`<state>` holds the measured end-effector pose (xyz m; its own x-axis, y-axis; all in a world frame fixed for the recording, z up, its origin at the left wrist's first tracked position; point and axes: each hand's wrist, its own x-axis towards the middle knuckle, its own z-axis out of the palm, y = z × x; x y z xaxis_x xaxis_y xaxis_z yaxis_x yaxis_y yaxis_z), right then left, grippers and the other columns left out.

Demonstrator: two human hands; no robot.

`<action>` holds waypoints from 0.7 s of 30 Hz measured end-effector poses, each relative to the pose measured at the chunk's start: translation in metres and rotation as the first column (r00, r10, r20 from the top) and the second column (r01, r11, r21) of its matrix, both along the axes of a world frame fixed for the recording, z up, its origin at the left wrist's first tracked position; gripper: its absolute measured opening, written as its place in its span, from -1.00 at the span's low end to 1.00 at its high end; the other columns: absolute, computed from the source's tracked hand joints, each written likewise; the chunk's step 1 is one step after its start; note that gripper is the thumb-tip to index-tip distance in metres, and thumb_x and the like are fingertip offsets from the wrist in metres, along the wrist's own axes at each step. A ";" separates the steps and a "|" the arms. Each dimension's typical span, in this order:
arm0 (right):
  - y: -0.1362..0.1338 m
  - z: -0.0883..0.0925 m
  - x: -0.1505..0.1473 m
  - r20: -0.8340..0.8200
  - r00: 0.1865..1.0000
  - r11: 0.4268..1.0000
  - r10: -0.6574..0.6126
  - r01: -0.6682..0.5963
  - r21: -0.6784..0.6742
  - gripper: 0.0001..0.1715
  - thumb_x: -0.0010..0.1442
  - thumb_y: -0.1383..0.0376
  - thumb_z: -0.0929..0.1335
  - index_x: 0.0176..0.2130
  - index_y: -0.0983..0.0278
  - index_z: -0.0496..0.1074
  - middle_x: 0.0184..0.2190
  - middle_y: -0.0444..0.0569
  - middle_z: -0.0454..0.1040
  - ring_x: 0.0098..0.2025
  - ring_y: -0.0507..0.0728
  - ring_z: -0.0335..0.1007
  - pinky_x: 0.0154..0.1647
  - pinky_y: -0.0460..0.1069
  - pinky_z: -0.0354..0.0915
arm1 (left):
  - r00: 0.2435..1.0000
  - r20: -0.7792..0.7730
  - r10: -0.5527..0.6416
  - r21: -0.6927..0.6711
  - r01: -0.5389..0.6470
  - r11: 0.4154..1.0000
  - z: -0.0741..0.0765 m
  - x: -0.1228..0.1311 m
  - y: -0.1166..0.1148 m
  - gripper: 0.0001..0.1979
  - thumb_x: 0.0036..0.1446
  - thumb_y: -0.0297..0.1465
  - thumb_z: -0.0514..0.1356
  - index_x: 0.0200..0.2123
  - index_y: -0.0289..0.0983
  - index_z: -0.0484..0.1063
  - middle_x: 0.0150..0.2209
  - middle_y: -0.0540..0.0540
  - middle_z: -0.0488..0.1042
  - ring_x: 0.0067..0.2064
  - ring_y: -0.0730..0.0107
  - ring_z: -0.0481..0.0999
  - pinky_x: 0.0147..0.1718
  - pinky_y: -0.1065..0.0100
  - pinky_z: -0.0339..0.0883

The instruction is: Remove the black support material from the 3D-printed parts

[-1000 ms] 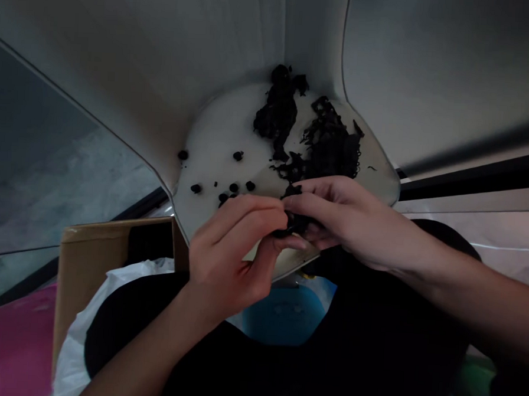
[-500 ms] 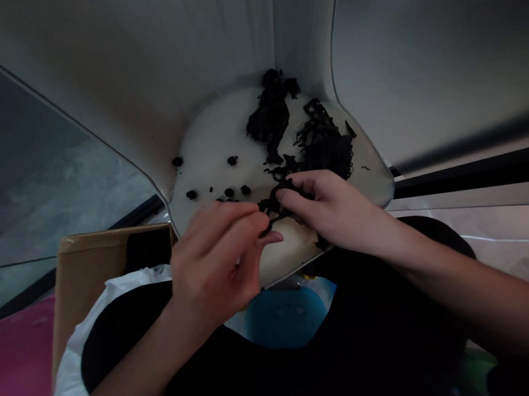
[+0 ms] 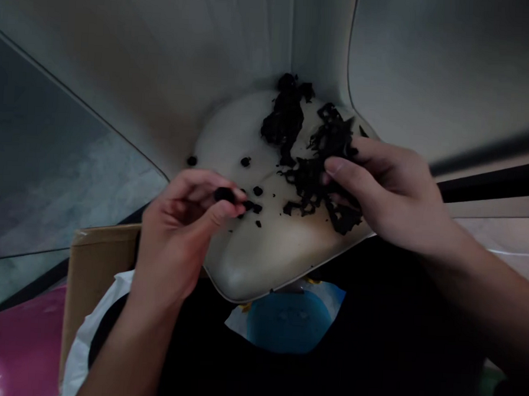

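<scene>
Over the left of the pale seat (image 3: 261, 257), a small black lump (image 3: 224, 195) is pinched by the left hand (image 3: 174, 231), fingertips presumably used for its smallness, while at the seat's right a ragged black clump (image 3: 307, 178) is gripped by the right hand (image 3: 395, 196), perhaps for steadiness.

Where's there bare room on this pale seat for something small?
The pale seat is mostly bare between the small black lumps and its near edge, and at upper left, beside the long black clump. Crowded: the right side, where the right hand grips a ragged black mass.
</scene>
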<state>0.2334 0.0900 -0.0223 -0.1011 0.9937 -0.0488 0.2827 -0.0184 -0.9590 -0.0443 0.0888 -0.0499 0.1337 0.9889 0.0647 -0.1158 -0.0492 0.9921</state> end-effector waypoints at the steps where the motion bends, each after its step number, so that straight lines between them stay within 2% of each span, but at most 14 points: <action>1: -0.002 0.001 -0.002 -0.006 1.000 1.000 0.022 -0.022 0.008 -0.71 0.52 0.20 0.46 -0.30 0.19 0.54 -0.38 -0.15 0.47 -0.39 -0.01 0.39 -0.39 -0.06 0.29 | 0.999 -0.016 -0.035 -0.053 0.034 0.998 -0.001 0.003 -0.003 -0.85 0.29 -0.36 0.54 -0.10 -0.09 0.73 -0.17 0.02 0.77 -0.20 0.45 0.74 -0.16 0.40 0.71; 5: -0.001 0.006 -0.008 -0.129 0.992 1.000 0.007 -0.003 0.028 -0.74 0.51 0.29 0.43 -0.27 0.19 0.62 -0.30 -0.15 0.59 -0.32 0.00 0.52 -0.26 -0.04 0.43 | 0.994 -0.074 -0.076 -0.126 0.066 0.990 -0.004 0.012 -0.012 -0.80 0.42 -0.32 0.44 0.07 -0.10 0.74 -0.02 -0.11 0.80 -0.13 0.32 0.80 -0.10 0.32 0.74; 9: 0.005 0.008 -0.005 -0.212 0.977 1.000 0.014 -0.017 -0.016 -0.75 0.44 0.39 0.41 -0.15 0.15 0.72 -0.08 -0.16 0.72 -0.01 0.11 0.62 0.04 0.06 0.49 | 0.989 -0.093 -0.115 -0.166 0.099 0.981 -0.010 0.013 -0.007 -0.78 0.46 -0.25 0.39 0.08 -0.16 0.72 0.00 -0.18 0.80 -0.20 0.30 0.79 -0.18 0.29 0.72; 12: 0.008 0.005 -0.005 -0.210 0.977 0.997 0.047 -0.058 -0.046 -0.74 0.39 0.43 0.45 -0.14 0.12 0.74 0.01 -0.14 0.73 0.16 0.18 0.60 0.26 0.11 0.46 | 0.952 -0.298 -0.065 -0.063 0.049 0.997 -0.021 0.012 0.002 -0.84 0.38 -0.30 0.45 -0.01 -0.16 0.73 -0.09 -0.12 0.80 -0.15 0.26 0.77 -0.10 0.26 0.67; 14: 0.010 0.002 -0.006 -0.209 0.977 0.995 0.033 -0.053 -0.090 -0.79 0.38 0.43 0.50 -0.14 0.14 0.75 0.04 -0.09 0.73 0.20 0.20 0.59 0.35 0.12 0.45 | 0.859 -0.512 0.012 0.032 0.005 0.999 -0.031 0.012 0.008 -0.85 0.24 -0.41 0.52 -0.12 -0.16 0.72 -0.14 -0.05 0.77 -0.15 0.24 0.73 -0.06 0.22 0.61; 15: 0.010 0.000 -0.007 -0.219 0.976 0.993 0.016 -0.042 -0.113 -0.83 0.37 0.41 0.53 -0.14 0.14 0.75 0.04 -0.06 0.72 0.22 0.21 0.59 0.36 0.11 0.46 | 0.796 -0.605 0.022 0.050 0.010 0.999 -0.037 0.012 0.012 -0.82 0.19 -0.46 0.54 -0.16 -0.17 0.70 -0.15 -0.04 0.76 -0.18 0.24 0.70 -0.07 0.20 0.58; 17: 0.010 -0.002 -0.009 -0.248 0.969 0.988 -0.008 -0.031 -0.154 -0.91 0.34 0.36 0.58 -0.15 0.15 0.73 -0.01 -0.03 0.71 0.20 0.23 0.60 0.27 0.09 0.52 | 0.693 -0.720 -0.031 0.009 0.055 0.998 -0.047 0.014 0.018 -0.80 0.15 -0.47 0.56 -0.18 -0.20 0.68 -0.20 -0.05 0.72 -0.25 0.23 0.64 -0.13 0.18 0.52; 19: 0.011 -0.003 -0.009 -0.267 0.964 0.984 -0.005 -0.043 -0.175 -0.90 0.29 0.31 0.62 -0.20 0.15 0.69 -0.12 -0.04 0.68 0.12 0.23 0.61 0.07 0.06 0.58 | 0.647 -0.758 -0.084 -0.026 0.099 0.995 -0.055 0.016 0.023 -0.79 0.15 -0.45 0.56 -0.17 -0.21 0.67 -0.22 -0.07 0.67 -0.25 0.20 0.60 -0.16 0.18 0.47; 21: 0.011 -0.003 -0.008 -0.275 0.961 0.973 0.038 -0.099 -0.211 -0.85 0.27 0.25 0.65 -0.21 0.15 0.66 -0.23 -0.06 0.62 0.03 0.24 0.61 -0.11 0.04 0.57 | 0.617 -0.782 -0.082 -0.014 0.114 0.993 -0.060 0.017 0.026 -0.78 0.14 -0.43 0.58 -0.17 -0.21 0.68 -0.20 -0.09 0.63 -0.23 0.17 0.58 -0.15 0.17 0.45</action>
<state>0.2256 0.1010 -0.0251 -0.2079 0.9514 -0.2272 0.0245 -0.2272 -0.9735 -0.0276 0.1145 -0.1094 0.2455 0.9662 -0.0786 0.6950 -0.1189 0.7091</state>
